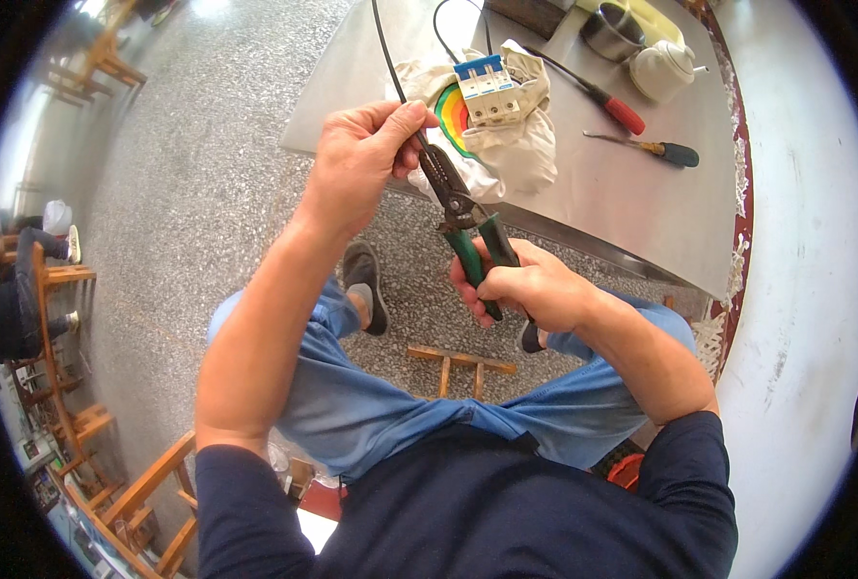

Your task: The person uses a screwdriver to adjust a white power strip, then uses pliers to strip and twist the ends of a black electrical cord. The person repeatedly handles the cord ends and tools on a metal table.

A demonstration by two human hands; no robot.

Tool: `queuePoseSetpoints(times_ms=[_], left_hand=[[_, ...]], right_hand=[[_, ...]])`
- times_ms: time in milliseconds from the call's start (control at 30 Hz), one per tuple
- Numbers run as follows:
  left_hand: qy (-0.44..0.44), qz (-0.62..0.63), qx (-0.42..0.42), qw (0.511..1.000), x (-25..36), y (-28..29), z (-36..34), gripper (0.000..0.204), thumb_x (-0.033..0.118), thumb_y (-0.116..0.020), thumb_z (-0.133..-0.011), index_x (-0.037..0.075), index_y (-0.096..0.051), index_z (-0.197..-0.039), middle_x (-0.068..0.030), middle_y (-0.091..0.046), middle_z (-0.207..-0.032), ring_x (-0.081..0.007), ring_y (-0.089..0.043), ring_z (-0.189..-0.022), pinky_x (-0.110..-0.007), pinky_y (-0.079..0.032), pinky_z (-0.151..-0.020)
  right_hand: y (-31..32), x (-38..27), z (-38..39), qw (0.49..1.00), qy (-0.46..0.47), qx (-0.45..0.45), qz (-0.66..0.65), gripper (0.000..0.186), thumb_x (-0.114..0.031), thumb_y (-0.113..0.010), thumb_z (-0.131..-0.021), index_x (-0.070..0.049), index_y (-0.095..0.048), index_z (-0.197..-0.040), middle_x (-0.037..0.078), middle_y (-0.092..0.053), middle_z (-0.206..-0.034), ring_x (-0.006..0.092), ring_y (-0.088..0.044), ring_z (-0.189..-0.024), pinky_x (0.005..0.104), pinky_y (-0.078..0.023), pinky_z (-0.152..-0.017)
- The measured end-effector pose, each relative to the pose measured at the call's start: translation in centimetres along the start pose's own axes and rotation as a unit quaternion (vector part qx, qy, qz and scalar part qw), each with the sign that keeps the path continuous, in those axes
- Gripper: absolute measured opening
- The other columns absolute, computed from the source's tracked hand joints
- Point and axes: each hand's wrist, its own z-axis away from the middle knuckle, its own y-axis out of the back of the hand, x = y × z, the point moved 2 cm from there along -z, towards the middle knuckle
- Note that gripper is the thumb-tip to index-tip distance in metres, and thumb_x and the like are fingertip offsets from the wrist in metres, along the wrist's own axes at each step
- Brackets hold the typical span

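Observation:
My right hand (525, 285) is closed round the green handles of a pair of wire strippers (455, 198), whose dark jaws point up and left. Between thumb and fingers, my left hand (361, 159) pinches a black cable (386, 48) close to the jaw tips. The cable runs up from there past the table's far edge. Whether the jaws bite on its end is hard to make out. Just beyond the tool, a white circuit breaker (490, 94) with a blue top rests on a crumpled pale cloth (525, 154) bearing a rainbow print.
On the metal table (631, 212) lie a red-handled screwdriver (622, 111) and a dark-handled one (675, 152). A white teapot (662, 69) and a steel pot (612, 34) stand at the far right. Wooden chairs (149, 482) and a seated person (14, 289) are on the left.

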Motion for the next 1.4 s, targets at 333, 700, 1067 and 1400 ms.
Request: queuePoseSetpoints(times_ms=[333, 700, 1067, 1400], left_hand=[[-0.004, 0.058, 0.0, 0.998, 0.2, 0.0, -0.1, 0.024, 0.018, -0.062, -0.103, -0.004, -0.072, -0.102, 0.001, -0.063, -0.076, -0.0039, -0.055, -0.063, -0.017, -0.042, -0.056], [-0.001, 0.07, 0.046, 0.996, 1.5, 0.0, 0.1, 0.022, 0.019, -0.064, -0.101, 0.002, -0.074, -0.093, 0.0008, -0.062, -0.07, -0.005, -0.054, -0.06, -0.019, -0.042, -0.053], [-0.06, 0.08, 0.042, 0.994, 1.0, 2.5, 4.5, 0.027, 0.024, -0.061, -0.103, 0.002, -0.073, -0.094, -0.0023, -0.067, -0.077, -0.0084, -0.059, -0.065, -0.023, -0.048, -0.062], [-0.03, -0.089, 0.056, 0.994, -3.8, 0.1, 18.6, 0.033, 0.027, -0.06, -0.103, -0.001, -0.073, -0.094, -0.006, -0.07, -0.076, -0.0114, -0.065, -0.069, -0.026, -0.053, -0.065]], right_hand=[[-0.3, 0.1, 0.1, 0.99, -0.013, -0.025, -0.137, 0.011, -0.006, -0.057, -0.087, -0.005, -0.054, -0.097, 0.0, -0.044, -0.073, 0.0082, -0.041, -0.059, 0.0255, -0.031, -0.049], [-0.8, -0.5, -0.4, 0.995, 0.038, 0.088, 0.018, 0.011, -0.015, -0.06, -0.09, -0.008, -0.056, -0.097, -0.002, -0.05, -0.069, 0.0083, -0.046, -0.057, 0.0264, -0.037, -0.051], [-2.9, -0.8, -2.2, 0.938, 0.158, 0.13, 0.281, 0.013, -0.012, -0.057, -0.088, -0.003, -0.057, -0.096, 0.006, -0.058, -0.081, 0.0172, -0.054, -0.075, 0.0349, -0.046, -0.07], [-7.9, 12.2, 5.0, 0.894, 0.155, 0.162, 0.388, 0.023, -0.018, -0.06, -0.091, -0.001, -0.059, -0.107, 0.027, -0.068, -0.099, 0.0441, -0.066, -0.098, 0.0477, -0.051, -0.084]])
